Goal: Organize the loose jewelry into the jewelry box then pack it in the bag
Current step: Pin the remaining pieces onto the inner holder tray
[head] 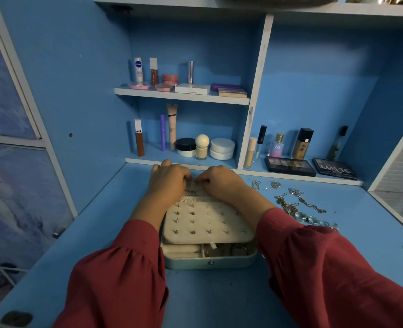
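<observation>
An open pale green jewelry box point(210, 261) sits on the blue desk. Its cream earring panel point(207, 221) carries several studs and lies over the tray. At the box's far end, my left hand point(167, 181) and my right hand point(221, 181) meet with curled fingers, pinching a thin chain point(193, 191) that hangs over the lid's inside. Loose jewelry lies to the right: gold and silver chains point(297, 202), several rings point(314, 220) and small pieces point(266, 185). No bag is in view.
Cosmetics stand on the shelves behind: tubes, jars and a foundation bottle point(201, 147). Two eyeshadow palettes point(311, 168) lie at the back right of the desk point(101, 233). A cabinet door with a knob point(58, 233) is at the left.
</observation>
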A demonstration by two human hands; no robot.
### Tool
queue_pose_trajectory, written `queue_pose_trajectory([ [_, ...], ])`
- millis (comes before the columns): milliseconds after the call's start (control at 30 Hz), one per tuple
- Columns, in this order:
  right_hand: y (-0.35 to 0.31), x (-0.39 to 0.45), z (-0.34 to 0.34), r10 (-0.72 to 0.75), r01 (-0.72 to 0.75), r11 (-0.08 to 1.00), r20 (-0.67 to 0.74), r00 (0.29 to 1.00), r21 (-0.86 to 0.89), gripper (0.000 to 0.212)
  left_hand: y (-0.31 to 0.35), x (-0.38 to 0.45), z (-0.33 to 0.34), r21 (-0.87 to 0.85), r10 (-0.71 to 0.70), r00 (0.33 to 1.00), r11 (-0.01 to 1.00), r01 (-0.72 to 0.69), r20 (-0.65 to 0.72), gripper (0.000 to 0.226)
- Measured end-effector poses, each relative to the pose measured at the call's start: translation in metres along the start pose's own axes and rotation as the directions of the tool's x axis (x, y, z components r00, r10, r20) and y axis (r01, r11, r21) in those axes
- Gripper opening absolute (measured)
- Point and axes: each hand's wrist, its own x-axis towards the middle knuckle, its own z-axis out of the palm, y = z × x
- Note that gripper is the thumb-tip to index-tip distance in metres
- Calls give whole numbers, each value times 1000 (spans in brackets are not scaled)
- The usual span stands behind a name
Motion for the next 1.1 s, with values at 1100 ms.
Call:
queue_pose_trajectory([
  [1100,-16,-8,-10,-19,29,997,136,991,-74,30,11,-6,-18,101,-25,992,995,12,127,31],
])
